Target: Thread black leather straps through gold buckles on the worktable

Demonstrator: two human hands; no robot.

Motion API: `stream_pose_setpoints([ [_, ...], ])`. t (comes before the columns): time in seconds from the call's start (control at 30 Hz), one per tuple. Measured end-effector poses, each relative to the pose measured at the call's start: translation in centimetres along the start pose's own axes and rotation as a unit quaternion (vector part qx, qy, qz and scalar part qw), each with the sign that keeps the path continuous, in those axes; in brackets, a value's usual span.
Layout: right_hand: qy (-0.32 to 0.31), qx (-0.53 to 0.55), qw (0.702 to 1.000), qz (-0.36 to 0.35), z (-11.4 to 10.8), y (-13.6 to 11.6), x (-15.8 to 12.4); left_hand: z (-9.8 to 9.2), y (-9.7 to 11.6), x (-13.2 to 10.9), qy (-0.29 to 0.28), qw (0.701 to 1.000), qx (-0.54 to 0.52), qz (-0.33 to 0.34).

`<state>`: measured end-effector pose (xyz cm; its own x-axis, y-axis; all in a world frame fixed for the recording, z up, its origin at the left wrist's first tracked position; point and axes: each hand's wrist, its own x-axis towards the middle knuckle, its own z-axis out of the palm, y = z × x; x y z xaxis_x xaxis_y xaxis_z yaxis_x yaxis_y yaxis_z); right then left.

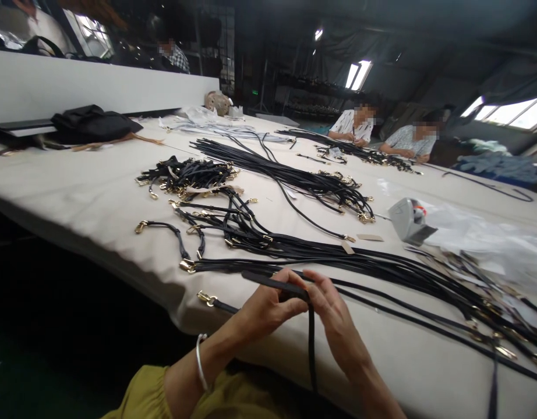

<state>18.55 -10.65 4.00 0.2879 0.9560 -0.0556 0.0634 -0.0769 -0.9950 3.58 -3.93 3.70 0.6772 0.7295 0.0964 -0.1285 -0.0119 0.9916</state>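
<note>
Near the table's front edge, my left hand (268, 305) is closed around a black leather strap (311, 349). One flat end of it sticks out past my fingers to the left, and another length hangs down toward my lap. My right hand (334, 317) pinches the same strap where it bends, its fingertips touching those of my left hand. Just beyond both hands lies a row of long black straps (373, 262) with gold buckles. A gold snap hook (206, 298) on a short strap rests left of my left wrist.
Farther back are a bundle of black straps (268, 166) and a heap of short straps (194, 171). To the right stand a white box (406, 221) and clear plastic bags (491, 233). A black bag (94, 122) lies at left. Two people sit across the table.
</note>
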Motion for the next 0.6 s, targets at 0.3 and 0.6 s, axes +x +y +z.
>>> stream_pose_setpoints([
  [0.3, 0.006, 0.041, 0.999, 0.034, -0.5, 2.4, 1.9, -1.6, -0.3, 0.2, 0.038, 0.989, 0.141, 0.009],
  [0.6, -0.138, -0.126, 0.978, -0.094, 0.6, -4.0, 3.3, -1.1, -1.9, 0.4, 0.065, 0.968, 0.233, 0.075],
])
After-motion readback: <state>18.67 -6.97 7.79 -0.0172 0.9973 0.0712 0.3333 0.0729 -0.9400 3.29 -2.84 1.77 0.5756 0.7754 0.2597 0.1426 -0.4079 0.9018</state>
